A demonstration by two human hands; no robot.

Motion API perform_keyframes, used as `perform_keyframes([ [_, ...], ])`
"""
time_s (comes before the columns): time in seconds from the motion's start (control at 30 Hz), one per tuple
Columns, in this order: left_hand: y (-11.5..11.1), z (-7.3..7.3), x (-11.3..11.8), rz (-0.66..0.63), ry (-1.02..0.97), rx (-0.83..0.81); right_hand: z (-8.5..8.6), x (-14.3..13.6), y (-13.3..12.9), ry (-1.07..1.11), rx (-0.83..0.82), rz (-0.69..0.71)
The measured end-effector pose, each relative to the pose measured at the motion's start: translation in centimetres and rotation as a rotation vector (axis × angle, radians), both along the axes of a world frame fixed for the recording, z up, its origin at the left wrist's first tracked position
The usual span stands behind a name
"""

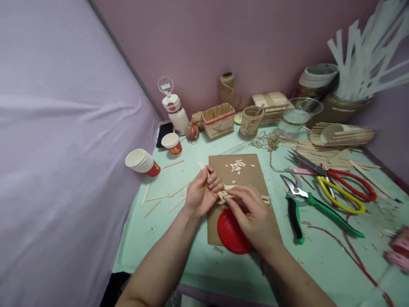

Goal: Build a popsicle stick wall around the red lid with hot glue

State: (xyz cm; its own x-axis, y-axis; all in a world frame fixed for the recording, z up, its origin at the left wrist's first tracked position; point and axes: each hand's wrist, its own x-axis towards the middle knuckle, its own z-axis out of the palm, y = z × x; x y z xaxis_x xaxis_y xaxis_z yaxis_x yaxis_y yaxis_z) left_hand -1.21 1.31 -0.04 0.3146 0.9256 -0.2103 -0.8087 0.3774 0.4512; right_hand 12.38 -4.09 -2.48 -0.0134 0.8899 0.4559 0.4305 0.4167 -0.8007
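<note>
A thin, pale wooden stick (201, 165) slants through the curled fingers of my left hand (202, 195), its upper tip poking out past the thumb. At the stick's lower end, the thumb and forefinger of my right hand (252, 213) pinch it; the exact contact is partly hidden. Both hands are over a brown cardboard sheet (257, 177). Small petal-shaped wood chips (237, 165) lie in a loose group on the cardboard, beyond the hands. Under my right hand sits a round red lid (232, 236). More wood strips (265, 199) lie partly behind the right hand.
Green-handled pruning shears (309, 197) and red and yellow-handled scissors (326, 172) lie at right. Stacked paper cups (140, 162), a white bottle (178, 119), a wooden basket (219, 123), a decorated cup (251, 123) and a water bowl (292, 121) stand farther back.
</note>
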Motion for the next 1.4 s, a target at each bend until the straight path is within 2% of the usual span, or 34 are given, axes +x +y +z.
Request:
perform_keyframes([
  [0.13,0.0,0.3,-0.4,-0.092,-0.076,0.003,0.1,0.3,0.1,0.068,-0.094,0.068],
  [0.33,-0.1,0.1,-0.1,-0.112,-0.208,-0.060,0.0,0.2,0.1,0.117,-0.134,0.061],
  [0.6,-0.4,0.4,0.4,-0.079,-0.154,-0.135,0.0,0.1,0.0,0.242,-0.245,0.089],
  [0.83,-0.8,0.3,1.0,-0.107,-0.168,-0.176,0.8,0.3,-0.2,0.179,-0.229,-0.014],
  [0.97,-0.9,0.1,1.1,-0.124,-0.214,-0.177,1.0,0.4,-0.3,0.167,-0.236,-0.028],
  [1.17,-0.7,0.0,0.9,-0.085,-0.204,-0.169,0.8,0.2,-0.1,0.172,-0.274,-0.011],
  [1.4,-0.6,-0.1,1.1,0.013,-0.068,-0.149,0.4,0.0,-0.2,0.236,-0.286,0.007],
])
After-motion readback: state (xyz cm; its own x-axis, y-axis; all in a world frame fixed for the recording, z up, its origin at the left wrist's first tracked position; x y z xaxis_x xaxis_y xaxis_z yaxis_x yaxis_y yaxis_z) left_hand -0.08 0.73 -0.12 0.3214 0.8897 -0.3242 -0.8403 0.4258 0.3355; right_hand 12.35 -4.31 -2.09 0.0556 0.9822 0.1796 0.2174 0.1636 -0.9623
